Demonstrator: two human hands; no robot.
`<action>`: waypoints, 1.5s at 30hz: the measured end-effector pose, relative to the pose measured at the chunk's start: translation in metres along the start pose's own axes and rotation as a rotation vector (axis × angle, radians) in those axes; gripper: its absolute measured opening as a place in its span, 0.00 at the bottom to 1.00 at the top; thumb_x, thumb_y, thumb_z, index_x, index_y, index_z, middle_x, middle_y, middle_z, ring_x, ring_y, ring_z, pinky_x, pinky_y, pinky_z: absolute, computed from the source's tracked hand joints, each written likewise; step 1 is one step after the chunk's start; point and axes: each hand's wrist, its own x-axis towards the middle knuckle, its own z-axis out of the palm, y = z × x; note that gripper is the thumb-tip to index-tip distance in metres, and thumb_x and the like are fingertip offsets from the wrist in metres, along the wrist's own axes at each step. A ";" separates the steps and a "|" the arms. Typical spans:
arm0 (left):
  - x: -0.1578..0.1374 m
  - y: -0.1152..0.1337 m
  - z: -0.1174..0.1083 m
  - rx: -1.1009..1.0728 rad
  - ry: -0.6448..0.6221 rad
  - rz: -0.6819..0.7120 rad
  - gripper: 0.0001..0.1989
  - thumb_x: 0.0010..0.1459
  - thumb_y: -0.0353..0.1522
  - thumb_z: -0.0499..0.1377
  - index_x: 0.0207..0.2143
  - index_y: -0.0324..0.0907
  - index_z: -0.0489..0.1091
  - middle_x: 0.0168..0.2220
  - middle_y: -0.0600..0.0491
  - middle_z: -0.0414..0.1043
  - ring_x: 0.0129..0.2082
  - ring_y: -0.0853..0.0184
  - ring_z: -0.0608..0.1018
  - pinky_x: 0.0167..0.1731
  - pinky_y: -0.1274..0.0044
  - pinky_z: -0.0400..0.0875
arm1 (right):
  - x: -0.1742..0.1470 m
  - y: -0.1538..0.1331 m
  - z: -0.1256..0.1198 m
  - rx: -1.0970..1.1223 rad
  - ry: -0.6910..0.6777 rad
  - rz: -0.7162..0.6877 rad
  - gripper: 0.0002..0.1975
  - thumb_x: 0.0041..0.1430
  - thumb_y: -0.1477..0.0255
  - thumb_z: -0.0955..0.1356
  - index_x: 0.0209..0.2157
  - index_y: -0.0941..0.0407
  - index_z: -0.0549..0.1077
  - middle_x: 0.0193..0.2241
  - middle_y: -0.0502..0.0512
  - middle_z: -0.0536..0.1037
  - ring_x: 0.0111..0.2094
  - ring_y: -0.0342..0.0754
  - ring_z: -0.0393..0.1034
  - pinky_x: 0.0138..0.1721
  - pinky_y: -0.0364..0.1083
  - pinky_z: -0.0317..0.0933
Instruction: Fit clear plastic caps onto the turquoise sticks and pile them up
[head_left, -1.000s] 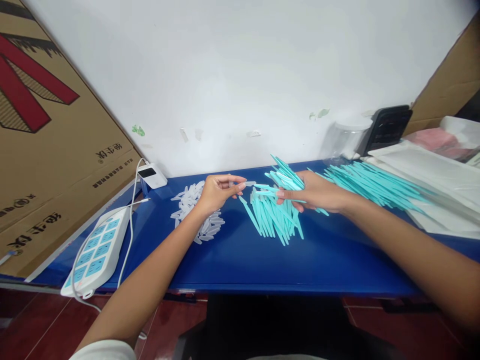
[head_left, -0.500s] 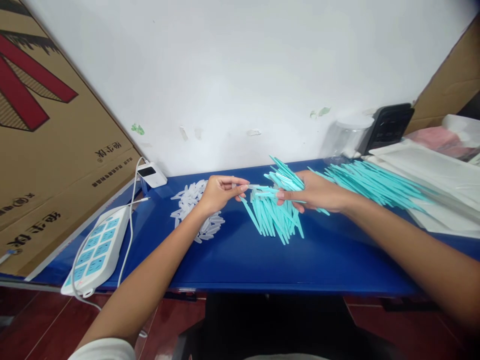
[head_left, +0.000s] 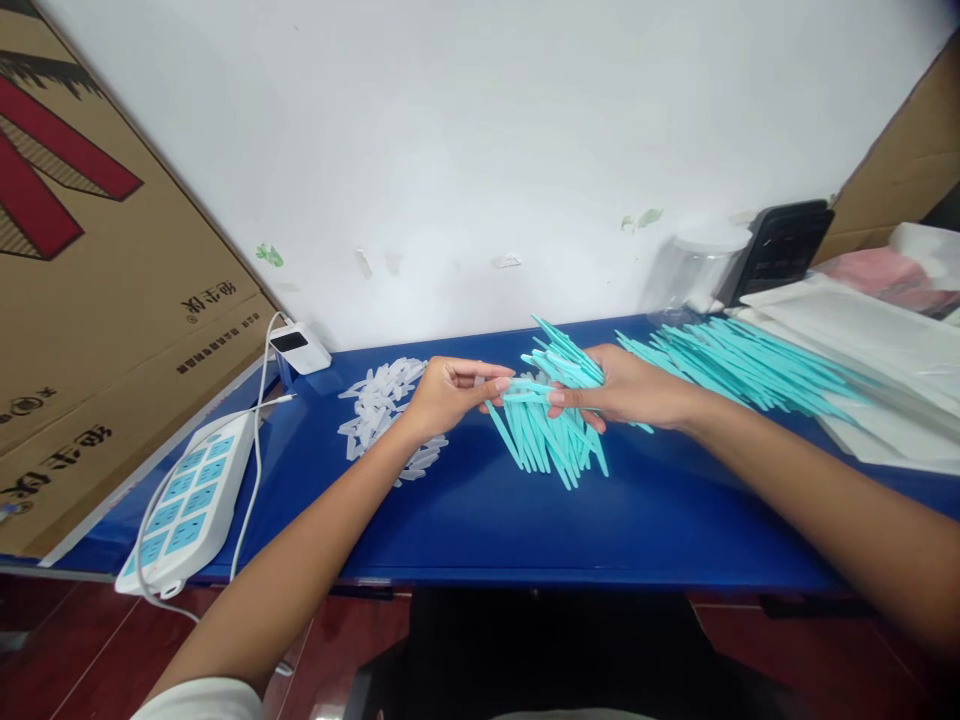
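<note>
My right hand (head_left: 619, 390) is closed around a bundle of slim, tapered turquoise sticks (head_left: 559, 355). Its thumb presses one stick that points left. The fingertips of my left hand (head_left: 465, 392) pinch together at that stick's left end. A whitish translucent sleeve shows partly between the left fingers; most of it is hidden. Below the hands lies a pile of similar turquoise sticks (head_left: 547, 440) on the blue table. Left of it, partly behind my left forearm, is a heap of small translucent sleeves (head_left: 375, 400).
More turquoise sticks (head_left: 750, 365) lie at the right, beside white sheets or bags (head_left: 877, 340). Behind them stand a clear jar (head_left: 709, 265) and a black device (head_left: 784, 245). At the left are a power strip (head_left: 187, 500), a white gadget (head_left: 300, 347) and a large carton (head_left: 135, 300).
My left fingertips have shifted slightly right, onto the stick's end. The pale sleeve seen between the hands before is now covered by the fingers. My right hand keeps its bundle.
</note>
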 end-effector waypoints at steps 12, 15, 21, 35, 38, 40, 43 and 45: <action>0.008 -0.007 -0.009 -0.116 0.141 0.049 0.25 0.66 0.45 0.65 0.56 0.37 0.71 0.46 0.39 0.84 0.38 0.62 0.85 0.33 0.74 0.79 | -0.003 -0.007 -0.004 0.007 0.150 0.041 0.27 0.49 0.46 0.78 0.34 0.57 0.79 0.17 0.49 0.72 0.19 0.43 0.63 0.18 0.44 0.49; 0.008 -0.011 -0.005 -0.087 0.141 0.037 0.22 0.65 0.46 0.65 0.49 0.36 0.75 0.40 0.40 0.84 0.39 0.59 0.85 0.32 0.75 0.78 | -0.002 -0.004 -0.004 0.011 0.154 0.038 0.26 0.50 0.47 0.78 0.34 0.57 0.79 0.17 0.49 0.72 0.19 0.43 0.63 0.19 0.43 0.49; 0.008 -0.015 -0.003 -0.075 0.174 0.028 0.22 0.62 0.46 0.68 0.44 0.35 0.78 0.41 0.40 0.85 0.35 0.61 0.86 0.30 0.75 0.78 | -0.001 -0.001 -0.004 0.033 0.162 0.017 0.27 0.50 0.47 0.78 0.35 0.57 0.79 0.18 0.49 0.73 0.19 0.43 0.64 0.18 0.43 0.50; 0.006 -0.013 0.004 -0.094 0.229 -0.026 0.24 0.57 0.51 0.69 0.32 0.37 0.78 0.29 0.46 0.82 0.24 0.69 0.78 0.24 0.77 0.73 | 0.000 0.000 -0.004 -0.002 0.155 -0.016 0.23 0.55 0.50 0.77 0.36 0.58 0.82 0.18 0.50 0.74 0.19 0.43 0.64 0.18 0.42 0.51; 0.006 -0.013 0.006 -0.109 0.236 -0.050 0.24 0.55 0.51 0.70 0.29 0.37 0.77 0.25 0.49 0.79 0.21 0.72 0.75 0.23 0.78 0.72 | -0.001 0.000 -0.004 -0.018 0.159 -0.011 0.23 0.56 0.50 0.76 0.36 0.58 0.82 0.17 0.51 0.74 0.19 0.44 0.65 0.18 0.43 0.51; 0.006 -0.014 0.007 -0.111 0.241 -0.060 0.24 0.55 0.52 0.71 0.28 0.38 0.77 0.24 0.51 0.78 0.20 0.72 0.74 0.23 0.78 0.71 | -0.002 -0.002 -0.004 -0.029 0.157 -0.008 0.23 0.57 0.49 0.76 0.36 0.58 0.82 0.17 0.51 0.73 0.19 0.44 0.65 0.18 0.43 0.51; 0.006 -0.014 0.006 -0.108 0.248 -0.065 0.25 0.55 0.52 0.71 0.28 0.38 0.77 0.24 0.51 0.77 0.20 0.72 0.74 0.23 0.79 0.71 | -0.003 -0.005 -0.004 -0.036 0.172 -0.005 0.24 0.55 0.49 0.77 0.36 0.57 0.82 0.17 0.50 0.73 0.19 0.44 0.64 0.18 0.43 0.51; 0.006 -0.014 0.005 -0.102 0.249 -0.063 0.25 0.55 0.52 0.70 0.28 0.38 0.77 0.24 0.51 0.77 0.20 0.72 0.74 0.23 0.79 0.71 | -0.004 -0.006 -0.004 -0.028 0.191 0.004 0.24 0.54 0.49 0.77 0.35 0.57 0.81 0.19 0.51 0.75 0.19 0.44 0.65 0.18 0.43 0.51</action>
